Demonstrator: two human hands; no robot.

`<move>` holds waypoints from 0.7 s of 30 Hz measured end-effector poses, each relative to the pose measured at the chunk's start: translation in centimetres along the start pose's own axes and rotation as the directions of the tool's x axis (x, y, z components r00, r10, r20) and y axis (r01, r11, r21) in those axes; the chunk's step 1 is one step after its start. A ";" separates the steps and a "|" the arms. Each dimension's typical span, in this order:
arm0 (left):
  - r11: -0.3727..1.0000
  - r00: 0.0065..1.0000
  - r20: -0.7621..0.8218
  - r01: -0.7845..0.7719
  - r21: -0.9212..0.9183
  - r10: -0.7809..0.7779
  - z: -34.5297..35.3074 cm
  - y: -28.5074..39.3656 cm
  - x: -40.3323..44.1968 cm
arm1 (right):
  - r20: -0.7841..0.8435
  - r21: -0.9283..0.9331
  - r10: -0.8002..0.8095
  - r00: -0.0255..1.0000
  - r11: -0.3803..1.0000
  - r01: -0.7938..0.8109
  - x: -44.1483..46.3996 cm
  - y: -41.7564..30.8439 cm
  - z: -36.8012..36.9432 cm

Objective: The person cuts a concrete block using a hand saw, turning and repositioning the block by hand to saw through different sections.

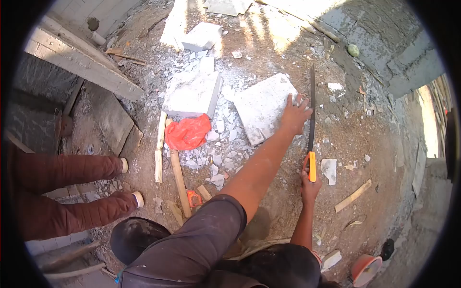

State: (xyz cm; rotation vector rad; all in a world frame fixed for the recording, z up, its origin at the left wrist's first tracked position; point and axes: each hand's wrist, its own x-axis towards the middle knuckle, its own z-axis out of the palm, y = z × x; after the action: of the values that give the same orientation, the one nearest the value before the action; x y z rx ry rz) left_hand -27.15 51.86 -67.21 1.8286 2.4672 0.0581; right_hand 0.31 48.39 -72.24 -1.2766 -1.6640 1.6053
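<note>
My right hand (310, 186) is closed around the yellow and orange handle of a hand saw (312, 120). Its long dark blade points away from me, beside the right edge of a pale block (264, 108). Across that edge lies my left hand (295, 116), fingers spread, the fingertips close to the blade. The block rests tilted on the dirt floor among white chips. Whether the saw teeth touch the block I cannot tell.
A second white block (189, 93) and a red plastic bag (188, 132) lie to the left, near wooden strips (179, 182). Another person's legs (81, 168) are at the left. An orange bucket (366, 270) stands lower right; a concrete beam (86, 62) juts in upper left.
</note>
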 end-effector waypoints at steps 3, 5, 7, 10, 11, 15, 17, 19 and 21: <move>1.000 1.000 0.004 -0.020 0.023 0.020 0.5 -1.5 1.3 | -0.073 0.207 0.042 0.996 0.978 -0.026 0.0 0.9 -1.0; 0.999 0.993 -0.105 0.047 0.011 -0.046 -1.3 -3.3 0.2 | -0.107 0.226 0.030 0.994 0.974 -0.005 0.2 1.3 -1.3; 0.989 0.977 -0.163 0.143 0.026 -0.137 -4.4 -6.2 -0.3 | -0.118 0.260 0.049 0.992 0.965 -0.017 0.2 1.2 -1.4; 0.964 0.921 -0.365 0.210 0.165 -0.138 -10.3 -10.6 -2.6 | -0.119 0.250 0.051 0.992 0.968 -0.020 0.3 1.8 -1.2; 0.948 0.916 -0.357 0.261 0.182 -0.184 -12.2 -12.1 -3.9 | -0.109 0.250 0.053 0.993 0.968 -0.024 0.3 1.9 -1.2; 0.804 0.816 -0.389 0.540 0.247 -0.428 -16.0 -19.1 -9.7 | -0.109 0.260 0.058 0.992 0.965 -0.028 0.3 1.8 -0.9; 0.725 0.811 -0.410 0.569 0.389 -0.417 -17.7 -20.5 -11.7 | -0.103 0.254 0.048 0.994 0.967 -0.021 0.0 1.5 -0.5; 0.716 0.840 -0.528 0.446 0.537 -0.128 -16.0 -23.3 -13.4 | -0.071 0.250 0.039 0.997 0.968 -0.020 -0.1 1.2 -0.1; 0.831 0.885 -0.456 0.323 0.454 -0.095 -15.5 -24.1 -14.2 | -0.075 0.247 -0.006 0.997 0.969 0.024 0.6 3.1 0.2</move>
State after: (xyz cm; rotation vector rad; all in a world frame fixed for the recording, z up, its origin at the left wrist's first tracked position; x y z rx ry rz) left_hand -47.24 31.48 -53.06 1.8427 3.2419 -0.2970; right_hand 0.73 48.44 -75.40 -1.1773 -1.3757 1.6757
